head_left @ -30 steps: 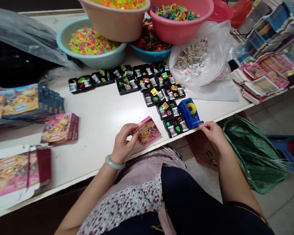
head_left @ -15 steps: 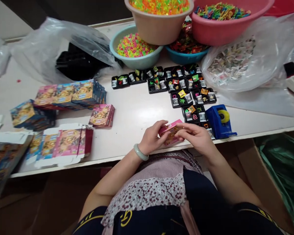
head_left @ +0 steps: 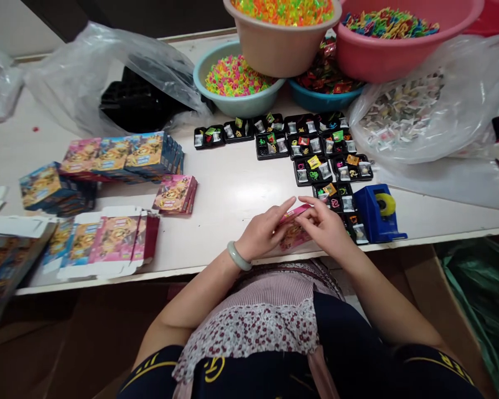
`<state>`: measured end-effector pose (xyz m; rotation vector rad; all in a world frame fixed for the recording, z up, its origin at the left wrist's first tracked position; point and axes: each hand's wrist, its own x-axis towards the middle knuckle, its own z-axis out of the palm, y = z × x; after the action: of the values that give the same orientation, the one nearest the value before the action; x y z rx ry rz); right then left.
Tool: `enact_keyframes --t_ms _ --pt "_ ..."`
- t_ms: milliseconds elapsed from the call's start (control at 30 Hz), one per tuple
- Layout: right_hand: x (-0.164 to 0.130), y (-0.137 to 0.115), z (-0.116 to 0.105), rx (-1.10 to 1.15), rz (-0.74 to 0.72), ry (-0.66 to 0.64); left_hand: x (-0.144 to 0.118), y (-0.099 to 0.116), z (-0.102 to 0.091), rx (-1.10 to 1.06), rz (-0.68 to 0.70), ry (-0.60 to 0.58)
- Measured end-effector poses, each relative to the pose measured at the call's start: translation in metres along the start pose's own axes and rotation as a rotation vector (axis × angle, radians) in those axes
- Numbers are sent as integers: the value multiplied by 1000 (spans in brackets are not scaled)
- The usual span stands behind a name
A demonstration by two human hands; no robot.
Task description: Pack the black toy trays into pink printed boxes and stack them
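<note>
Left hand (head_left: 264, 230) closed round box (head_left: 293, 237); right hand (head_left: 328, 228) bent at its upper edge, pinching or pressing, can't tell; right was at dispenser (head_left: 374, 219) a second ago, so both hands now work the box, left of dispenser, trays (head_left: 273, 157) between and beyond

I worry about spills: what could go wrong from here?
The right hand, at the pink box, is near the black trays and might nudge them. The blue tape dispenser sits near the edge of the table and could be knocked off. The beige basin looks stacked on other bowls and might tip.
</note>
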<state>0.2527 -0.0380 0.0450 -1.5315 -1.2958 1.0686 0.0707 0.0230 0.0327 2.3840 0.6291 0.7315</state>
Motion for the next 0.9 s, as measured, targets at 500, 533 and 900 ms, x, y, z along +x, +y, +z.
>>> enact_keyframes --t_ms 500,533,900 --pt "-5 -3 4 -185 -5 75 -5 0 1 76 124 15" --pt "-4 -2 3 -245 -16 80 -5 -2 1 41 119 36" --pt "14 23 16 -535 -111 128 -3 -18 -5 -40 36 10"
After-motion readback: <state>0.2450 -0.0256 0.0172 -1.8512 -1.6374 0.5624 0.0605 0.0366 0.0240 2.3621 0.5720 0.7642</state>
